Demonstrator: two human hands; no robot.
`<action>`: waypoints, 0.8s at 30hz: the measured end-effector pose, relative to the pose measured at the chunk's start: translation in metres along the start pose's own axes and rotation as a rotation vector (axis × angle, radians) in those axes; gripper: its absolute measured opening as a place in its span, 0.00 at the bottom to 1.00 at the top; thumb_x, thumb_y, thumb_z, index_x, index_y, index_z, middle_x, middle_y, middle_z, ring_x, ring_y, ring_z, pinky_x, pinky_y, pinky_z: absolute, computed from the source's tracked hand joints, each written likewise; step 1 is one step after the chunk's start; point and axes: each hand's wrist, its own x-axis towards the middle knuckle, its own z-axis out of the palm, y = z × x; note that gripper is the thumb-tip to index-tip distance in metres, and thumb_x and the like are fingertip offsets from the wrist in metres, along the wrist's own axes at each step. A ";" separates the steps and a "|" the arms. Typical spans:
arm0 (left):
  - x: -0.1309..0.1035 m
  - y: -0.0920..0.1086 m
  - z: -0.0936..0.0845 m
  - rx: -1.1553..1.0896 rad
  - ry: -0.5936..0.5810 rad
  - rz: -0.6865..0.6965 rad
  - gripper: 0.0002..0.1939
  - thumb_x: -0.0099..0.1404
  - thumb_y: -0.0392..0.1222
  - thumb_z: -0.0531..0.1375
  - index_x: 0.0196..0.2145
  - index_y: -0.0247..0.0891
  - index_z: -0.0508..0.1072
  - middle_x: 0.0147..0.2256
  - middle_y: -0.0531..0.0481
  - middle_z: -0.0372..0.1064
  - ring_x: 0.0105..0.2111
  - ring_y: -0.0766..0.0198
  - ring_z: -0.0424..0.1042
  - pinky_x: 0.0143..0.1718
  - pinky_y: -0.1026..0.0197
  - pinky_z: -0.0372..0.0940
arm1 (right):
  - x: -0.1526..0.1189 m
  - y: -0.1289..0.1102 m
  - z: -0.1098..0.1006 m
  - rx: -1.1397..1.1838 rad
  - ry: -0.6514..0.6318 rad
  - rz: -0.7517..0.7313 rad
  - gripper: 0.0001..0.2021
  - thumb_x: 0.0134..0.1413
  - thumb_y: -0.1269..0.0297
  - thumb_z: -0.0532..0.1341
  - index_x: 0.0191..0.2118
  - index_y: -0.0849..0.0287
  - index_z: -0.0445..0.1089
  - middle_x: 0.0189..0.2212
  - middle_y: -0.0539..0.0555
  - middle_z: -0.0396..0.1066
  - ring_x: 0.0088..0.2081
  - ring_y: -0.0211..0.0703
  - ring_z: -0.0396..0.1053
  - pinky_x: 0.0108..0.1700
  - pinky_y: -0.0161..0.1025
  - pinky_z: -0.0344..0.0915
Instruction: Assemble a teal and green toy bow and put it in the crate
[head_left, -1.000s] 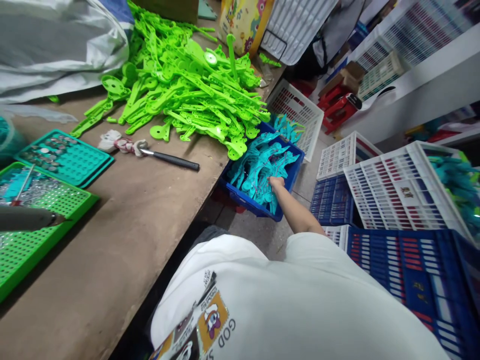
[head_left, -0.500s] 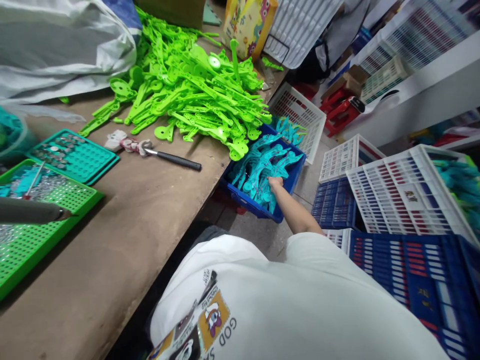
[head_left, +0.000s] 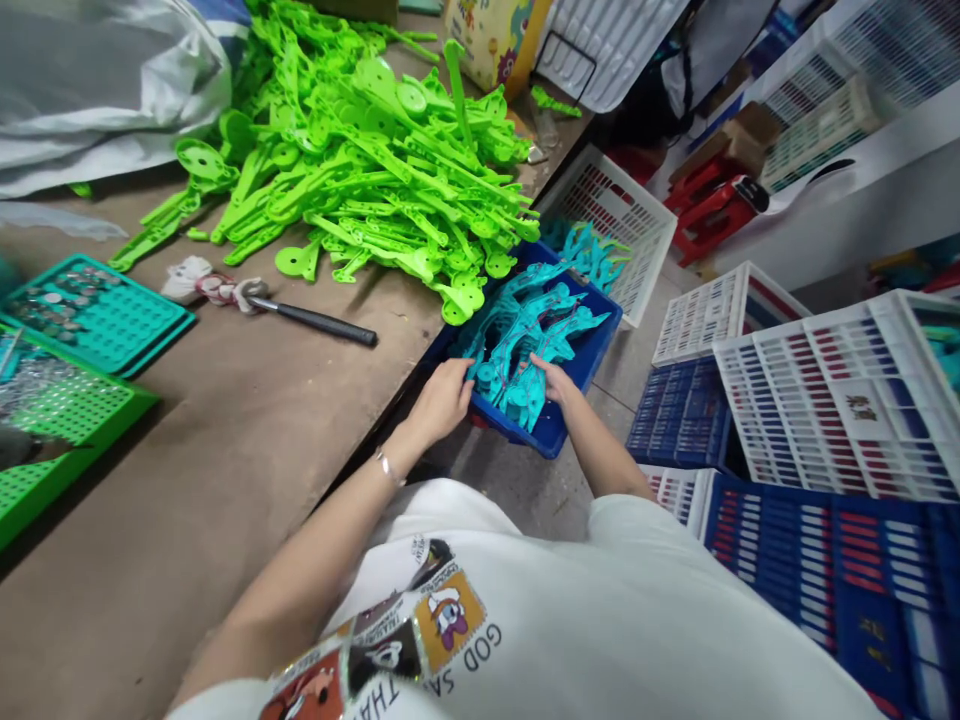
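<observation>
A blue bin (head_left: 609,325) beside the table holds a heap of teal plastic parts (head_left: 517,310), long and flat with curved edges. My left hand (head_left: 442,400) reaches over the bin's near left side, its fingers curled at the edge of the heap; its fingertips are partly hidden. On the heap's right side, my right hand (head_left: 551,380) has thumb and fingers closed about some of the teal parts. Bright green plastic parts (head_left: 375,170) lie piled on the table just left of the bin.
A black-handled tool (head_left: 319,322) with a cloth-wrapped end lies on the brown table (head_left: 247,440). Left are a teal tray (head_left: 142,320) and a green basket (head_left: 112,430) with small metal pieces. A white crate (head_left: 645,250) stands behind the bin; stacked crates (head_left: 832,410) fill the right.
My left hand has come into view and reached the near left side of the teal heap. My right hand stays at the heap, its fingers now more visible. The view has shifted slightly.
</observation>
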 end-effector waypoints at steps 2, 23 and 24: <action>0.050 -0.005 0.015 0.025 -0.033 -0.057 0.21 0.71 0.33 0.52 0.61 0.28 0.65 0.58 0.30 0.69 0.60 0.47 0.69 0.64 0.45 0.62 | 0.004 0.006 0.002 0.057 -0.050 0.039 0.18 0.61 0.51 0.65 0.44 0.64 0.73 0.35 0.60 0.79 0.36 0.46 0.78 0.40 0.44 0.78; 0.164 -0.043 0.072 -0.196 -0.176 -0.366 0.15 0.75 0.42 0.53 0.53 0.33 0.71 0.50 0.35 0.73 0.55 0.45 0.71 0.60 0.49 0.61 | 0.021 0.011 -0.001 0.338 -0.248 0.083 0.15 0.59 0.52 0.60 0.47 0.55 0.71 0.37 0.56 0.81 0.38 0.48 0.80 0.44 0.48 0.79; 0.166 -0.045 0.072 -0.229 -0.172 -0.379 0.15 0.75 0.41 0.52 0.53 0.33 0.71 0.50 0.36 0.73 0.56 0.46 0.70 0.61 0.50 0.61 | 0.021 0.012 -0.001 0.338 -0.244 0.082 0.16 0.58 0.51 0.61 0.46 0.55 0.71 0.36 0.55 0.81 0.39 0.49 0.80 0.45 0.48 0.79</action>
